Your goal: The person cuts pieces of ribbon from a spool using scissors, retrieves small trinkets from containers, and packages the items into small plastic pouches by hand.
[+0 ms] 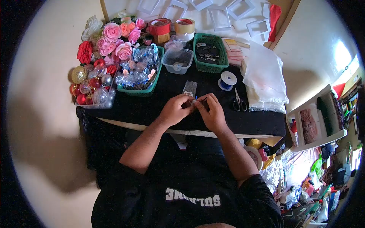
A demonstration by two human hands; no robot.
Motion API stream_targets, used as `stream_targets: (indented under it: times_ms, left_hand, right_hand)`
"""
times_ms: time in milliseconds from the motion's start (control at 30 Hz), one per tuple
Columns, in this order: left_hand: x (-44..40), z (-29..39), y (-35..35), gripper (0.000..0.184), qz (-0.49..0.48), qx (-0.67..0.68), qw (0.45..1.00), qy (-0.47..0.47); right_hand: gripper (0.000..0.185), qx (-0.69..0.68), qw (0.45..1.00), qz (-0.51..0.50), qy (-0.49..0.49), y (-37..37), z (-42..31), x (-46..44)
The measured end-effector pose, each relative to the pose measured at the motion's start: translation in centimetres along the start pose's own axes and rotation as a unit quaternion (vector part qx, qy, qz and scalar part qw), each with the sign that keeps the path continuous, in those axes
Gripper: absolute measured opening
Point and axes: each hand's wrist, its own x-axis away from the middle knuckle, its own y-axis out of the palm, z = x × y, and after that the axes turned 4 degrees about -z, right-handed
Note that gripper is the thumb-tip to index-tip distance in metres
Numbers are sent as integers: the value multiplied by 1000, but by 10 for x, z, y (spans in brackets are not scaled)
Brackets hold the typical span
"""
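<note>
My left hand (175, 110) and my right hand (211, 113) meet over the near part of the black-covered table, fingertips pinched together. Between them shows a tiny blue bit, mostly hidden by the fingers; its kind I cannot make out. Just beyond the fingertips lies a small shiny, clear-looking packet (189, 87) with something pale at its near end. Whether the fingers touch it is unclear. To the right of my right hand are black-handled scissors (239, 102) and a white spool (228, 78) with blue on it.
On the left stand a green basket of wrapped pieces (137, 92), a box of baubles (95, 91) and artificial roses (112, 32). Behind are a clear tub (177, 67), a green basket (210, 68) with dark pieces and tape rolls (159, 26). Plastic bags (265, 76) lie right.
</note>
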Motion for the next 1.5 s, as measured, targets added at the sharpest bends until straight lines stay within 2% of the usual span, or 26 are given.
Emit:
stream_targets:
  times_ms: [233, 633, 767, 867, 900, 967, 1000, 1033, 1100, 1133, 1200, 1267, 1300, 1333, 1367, 1433, 1467, 1500]
  left_hand:
    - [0, 2, -1, 25, -33, 20, 999, 0]
    - [1, 3, 1, 28, -28, -7, 999, 42]
    - [1, 4, 2, 26, -23, 25, 999, 23]
    - [2, 0, 0, 15, 90, 102, 988, 75]
    - [0, 2, -2, 15, 90, 101, 988, 78]
    - [-3, 4, -5, 14, 180, -31, 983, 30]
    - [-8, 1, -9, 22, 179, -159, 971, 12]
    - [-10, -1, -9, 22, 179, -159, 971, 12]
    - [-10, -2, -6, 32, 165, -383, 909, -20]
    - [-11, 0, -5, 40, 142, -392, 908, -45]
    - [-11, 3, -6, 37, 140, -389, 910, -27]
    - [-14, 2, -6, 35, 134, -385, 913, -8]
    - [-18, 0, -6, 33, 118, -237, 964, -30]
    - [-20, -3, -6, 31, 99, -82, 990, -51]
    - [-20, -6, -4, 31, 99, -82, 990, -52]
    - [-20, -6, 0, 28, 151, 45, 987, -17]
    - [-19, -6, 2, 28, 150, 45, 987, -18]
    - [-17, 5, 2, 29, 133, 185, 971, -68]
  right_hand:
    - [15, -30, 999, 5, 21, 0, 2, -1]
    - [19, -4, 999, 29, 31, 5, 14, -2]
    - [22, -71, 995, 47, 59, 4, 24, -4]
    - [23, -75, 990, 73, 92, 2, 21, -5]
    - [24, -69, 988, 81, 115, 0, 18, -5]
    - [23, -76, 987, 82, 114, -1, 15, -4]
    - [23, -84, 986, 81, 117, -1, 14, -4]
    - [23, -84, 986, 81, 117, -1, 15, -4]
    - [23, -76, 988, 87, 100, 0, 15, -4]
    - [23, -75, 989, 85, 99, -1, 13, -4]
    - [24, -107, 981, 47, 156, -6, 7, -5]
    - [23, -107, 981, 39, 157, -7, 8, -5]
    - [23, -108, 981, 28, 158, -8, 9, -5]
    - [23, -108, 981, 28, 159, -7, 9, -5]
    - [23, -112, 983, 34, 139, -7, 10, -4]
    - [23, -117, 985, 39, 120, -6, 12, -4]
    - [23, -136, 983, 34, 118, -6, 13, -4]
    - [22, -154, 981, 29, 117, -6, 14, -4]
